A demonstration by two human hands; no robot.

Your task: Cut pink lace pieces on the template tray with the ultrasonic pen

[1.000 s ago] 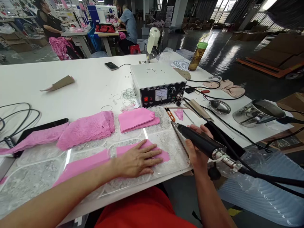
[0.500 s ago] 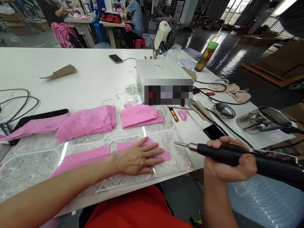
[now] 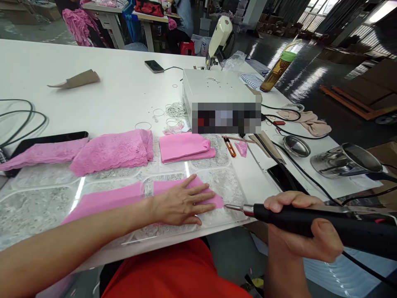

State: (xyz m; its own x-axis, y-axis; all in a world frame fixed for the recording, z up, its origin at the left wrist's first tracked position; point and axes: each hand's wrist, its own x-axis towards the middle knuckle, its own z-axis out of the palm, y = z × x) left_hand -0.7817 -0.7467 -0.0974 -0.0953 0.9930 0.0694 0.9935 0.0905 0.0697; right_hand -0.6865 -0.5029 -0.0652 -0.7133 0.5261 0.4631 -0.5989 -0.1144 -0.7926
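My left hand (image 3: 181, 203) lies flat with fingers spread on a long strip of pink fabric (image 3: 108, 200), pressing it onto a scratched clear cutting mat (image 3: 37, 211) at the table's near edge. My right hand (image 3: 302, 229) is wrapped around a black pen-shaped cutting tool (image 3: 310, 223) with a cable. The tool lies almost level, and its metal tip (image 3: 231, 206) points left, just right of the strip's end.
A white control box (image 3: 217, 93) stands behind the mat. Folded pink fabric (image 3: 184, 147), pink lace (image 3: 110, 151), orange snips (image 3: 230, 147), a phone (image 3: 283, 176), metal bowls (image 3: 344, 159), a bottle (image 3: 277, 70) and cables lie around. Other people work at tables far behind.
My right hand has swung the tool from a raised, tilted hold to nearly level and brought its tip left to the strip's end. My left hand has stayed pressed on the fabric.
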